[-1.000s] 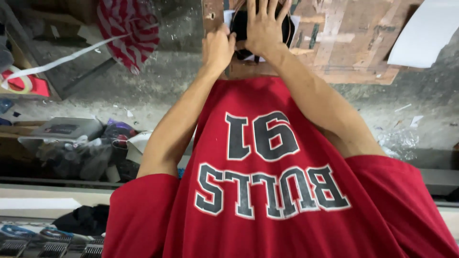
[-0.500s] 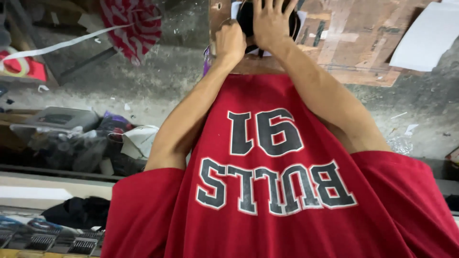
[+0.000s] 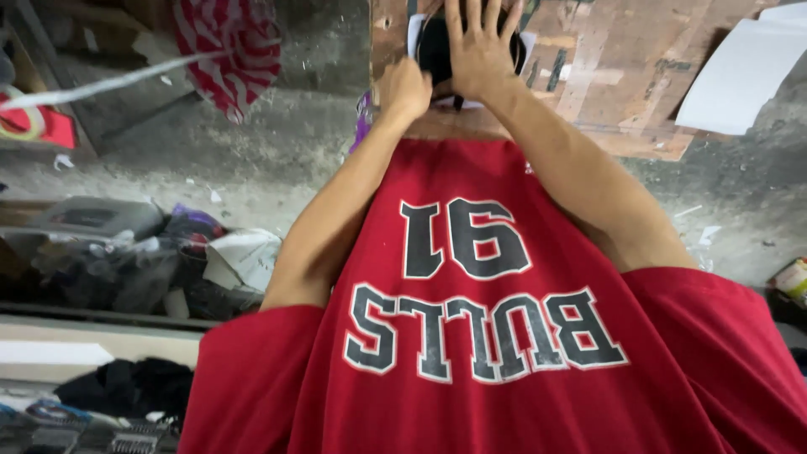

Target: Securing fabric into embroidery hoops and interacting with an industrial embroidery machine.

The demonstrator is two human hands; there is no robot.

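My right hand point(image 3: 481, 52) lies open, fingers spread, flat on a black object point(image 3: 434, 50) on the far wooden board point(image 3: 622, 76). Left hand point(image 3: 405, 87) is fisted just beside it.

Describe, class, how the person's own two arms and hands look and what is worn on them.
Both arms are bare from the short sleeves down. The left hand and right hand wear no gloves, and no rings, watch or wristband can be seen. The sleeves belong to a loose red jersey bearing large dark letters and numerals outlined in white.
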